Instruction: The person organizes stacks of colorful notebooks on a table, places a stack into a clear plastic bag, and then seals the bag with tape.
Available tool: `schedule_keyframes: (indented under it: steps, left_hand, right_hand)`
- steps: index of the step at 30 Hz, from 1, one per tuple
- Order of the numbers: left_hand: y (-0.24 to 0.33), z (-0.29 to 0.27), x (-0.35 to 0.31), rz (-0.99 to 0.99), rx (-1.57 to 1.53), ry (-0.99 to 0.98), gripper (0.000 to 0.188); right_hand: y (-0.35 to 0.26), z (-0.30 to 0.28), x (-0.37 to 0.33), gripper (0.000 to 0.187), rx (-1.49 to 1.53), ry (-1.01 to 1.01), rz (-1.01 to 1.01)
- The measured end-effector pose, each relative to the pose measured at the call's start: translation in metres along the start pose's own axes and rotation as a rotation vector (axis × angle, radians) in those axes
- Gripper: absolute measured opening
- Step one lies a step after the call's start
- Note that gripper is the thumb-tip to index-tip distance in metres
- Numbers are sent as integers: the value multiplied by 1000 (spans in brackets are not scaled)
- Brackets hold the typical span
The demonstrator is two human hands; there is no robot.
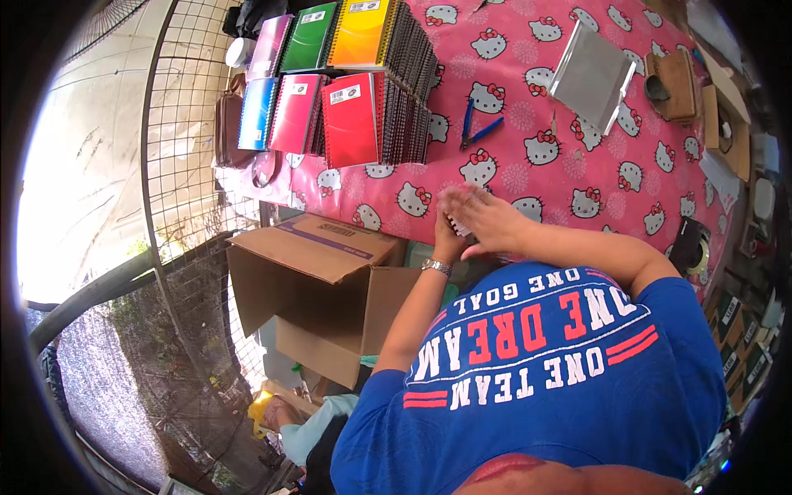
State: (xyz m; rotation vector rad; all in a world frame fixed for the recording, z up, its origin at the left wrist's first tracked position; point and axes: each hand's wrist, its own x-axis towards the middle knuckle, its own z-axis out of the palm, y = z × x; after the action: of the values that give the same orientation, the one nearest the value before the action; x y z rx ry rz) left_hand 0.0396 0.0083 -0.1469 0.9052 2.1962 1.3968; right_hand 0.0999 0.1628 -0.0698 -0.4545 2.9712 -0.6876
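Observation:
My two hands meet just off the near edge of the table, in front of my chest. The left hand, with a metal watch on its wrist, is closed around a small white-and-dark thing, mostly hidden by my fingers. Over it lies my right hand, its fingers stretched out flat across the top and its thumb apart below. Beyond them on the table is a pair of blue-handled pliers. Left of that stand stacks of spiral notebooks, with red, yellow, green and blue covers.
A pink patterned cloth covers the table. Clear plastic sleeves and a brown pouch lie at the right. An open cardboard box stands below the table's left edge, near a wire mesh fence. Another person's hand shows lower left.

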Motion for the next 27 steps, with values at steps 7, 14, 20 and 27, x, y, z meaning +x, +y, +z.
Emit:
schedule_keyframes:
  steps: [7, 14, 20, 27]
  left_hand:
    - [-33, 6, -16, 46, 197, -60, 78]
    - [-36, 29, 4, -116, 34, -70, 71]
    - [3, 68, 36, -30, 130, -49, 68]
    - [58, 152, 53, 550, 303, -720, 61]
  right_hand:
    - [-5, -4, 1, 108, -37, 98, -12]
    - [40, 13, -3, 72, -197, 204, -2]
    - [84, -14, -51, 67, -30, 278, 174]
    - [147, -87, -262, 66, 710, 1006, 1094]
